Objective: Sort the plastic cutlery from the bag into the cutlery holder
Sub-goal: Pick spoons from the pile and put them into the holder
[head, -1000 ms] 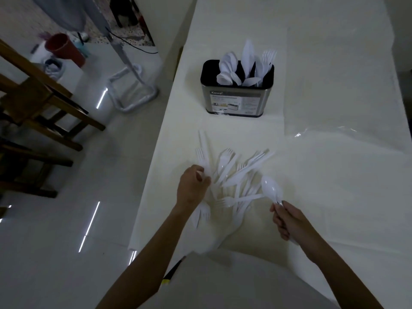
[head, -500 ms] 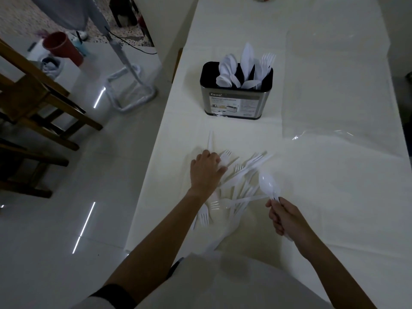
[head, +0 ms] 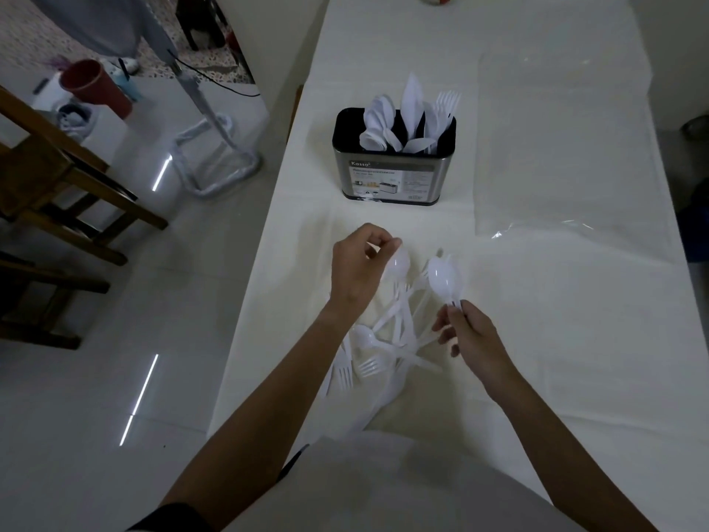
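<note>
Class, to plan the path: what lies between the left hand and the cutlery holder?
The head view shows only bare white table cover between the left hand and the cutlery holder.

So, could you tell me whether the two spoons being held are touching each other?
Apart: the head view shows a gap between the left spoon, in the left hand, and the right spoon, in the right hand.

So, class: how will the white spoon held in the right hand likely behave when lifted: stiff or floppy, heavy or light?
Probably light: the right hand pinches the white spoon by its handle with fingertips. Likely fairly stiff: it stands straight, unsagging. Its glossy bowl may be slippery.
</note>
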Motion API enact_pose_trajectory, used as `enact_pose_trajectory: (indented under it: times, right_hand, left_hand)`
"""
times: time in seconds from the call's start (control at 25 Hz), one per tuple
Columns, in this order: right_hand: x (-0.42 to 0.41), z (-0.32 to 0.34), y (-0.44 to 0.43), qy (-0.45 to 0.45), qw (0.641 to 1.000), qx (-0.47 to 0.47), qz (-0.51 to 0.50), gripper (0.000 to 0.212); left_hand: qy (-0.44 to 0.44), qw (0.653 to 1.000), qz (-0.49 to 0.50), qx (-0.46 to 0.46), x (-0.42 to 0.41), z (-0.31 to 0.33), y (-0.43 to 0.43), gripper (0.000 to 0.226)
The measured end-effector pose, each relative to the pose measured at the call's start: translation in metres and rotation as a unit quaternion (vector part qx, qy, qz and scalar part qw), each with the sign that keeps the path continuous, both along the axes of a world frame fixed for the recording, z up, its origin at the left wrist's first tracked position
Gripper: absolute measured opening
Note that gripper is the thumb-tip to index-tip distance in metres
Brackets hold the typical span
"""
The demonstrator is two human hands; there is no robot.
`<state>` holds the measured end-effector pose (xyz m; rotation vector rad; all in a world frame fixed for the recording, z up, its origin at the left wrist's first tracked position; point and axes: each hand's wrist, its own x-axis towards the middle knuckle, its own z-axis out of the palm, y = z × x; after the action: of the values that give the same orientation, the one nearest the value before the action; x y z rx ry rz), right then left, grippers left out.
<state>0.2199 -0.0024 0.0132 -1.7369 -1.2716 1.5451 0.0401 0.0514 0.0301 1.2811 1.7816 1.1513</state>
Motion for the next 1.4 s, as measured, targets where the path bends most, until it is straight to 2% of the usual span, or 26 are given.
enact_pose_trajectory:
  times: [0.12, 0.28, 0.4, 0.48, 0.52, 0.6, 0.68, 0.72, 0.8, 0.96, 1.04, 1.2, 1.32, 1.4]
  right_hand:
    - [-0.012, 0.006, 0.007, 0.013, 1.0, 0.006, 0.02, 0.029]
    - [-0.019, 0.017, 0.0, 0.16, 0.981, -0.107, 0.026, 0.032]
    - [-0.011, 0.018, -0.015, 0.178, 0.976, -0.118, 0.049, 0.031]
    - [0.0, 0.013, -0.023, 0.149, 0.978, -0.127, 0.076, 0.027]
    - [0.005, 0.01, -0.026, 0.125, 0.98, -0.132, 0.08, 0.024]
    - [0.018, 0.003, -0.032, 0.096, 0.984, -0.141, 0.055, 0.022]
    - [0.03, -0.002, -0.037, 0.083, 0.985, -0.148, 0.022, 0.02]
    - [0.035, -0.003, -0.039, 0.077, 0.985, -0.153, 0.013, 0.019]
    - [0.043, -0.005, -0.044, 0.064, 0.985, -0.161, 0.01, 0.019]
    - [0.043, -0.006, -0.048, 0.041, 0.987, -0.152, 0.016, 0.019]
    - [0.039, -0.004, -0.044, 0.032, 0.99, -0.139, 0.015, 0.019]
    - [0.033, -0.003, -0.031, -0.003, 0.997, -0.065, 0.03, 0.02]
    - [0.032, -0.005, -0.021, -0.092, 0.992, 0.044, 0.081, 0.022]
    - [0.031, -0.003, -0.018, -0.101, 0.986, 0.049, 0.12, 0.023]
  left_hand:
    - [-0.039, 0.999, 0.006, 0.007, 0.011, 0.004, -0.001, 0.008]
    - [-0.063, 0.998, 0.011, -0.022, 0.022, -0.012, -0.013, 0.009]
    - [-0.068, 0.995, -0.027, -0.067, 0.025, -0.019, -0.02, 0.011]
    - [-0.061, 0.991, -0.07, -0.097, 0.021, -0.021, -0.028, 0.012]
    - [-0.029, 0.989, -0.095, -0.113, 0.015, -0.024, -0.033, 0.012]
    - [0.123, 0.969, -0.156, -0.146, -0.003, -0.032, -0.049, 0.019]
    - [0.303, 0.917, -0.209, -0.155, -0.022, -0.039, -0.064, 0.033]
    - [0.355, 0.897, -0.216, -0.15, -0.03, -0.042, -0.069, 0.038]
    - [0.395, 0.882, -0.213, -0.145, -0.037, -0.045, -0.076, 0.04]
    - [0.424, 0.869, -0.217, -0.136, -0.042, -0.045, -0.076, 0.029]
    - [0.392, 0.885, -0.213, -0.136, -0.041, -0.043, -0.071, 0.023]
    - [0.181, 0.951, -0.215, -0.127, -0.029, -0.03, -0.057, 0.012]
    - [0.106, 0.966, -0.221, -0.081, -0.02, -0.02, -0.053, 0.008]
    - [0.071, 0.97, -0.22, -0.071, -0.009, -0.016, -0.056, 0.009]
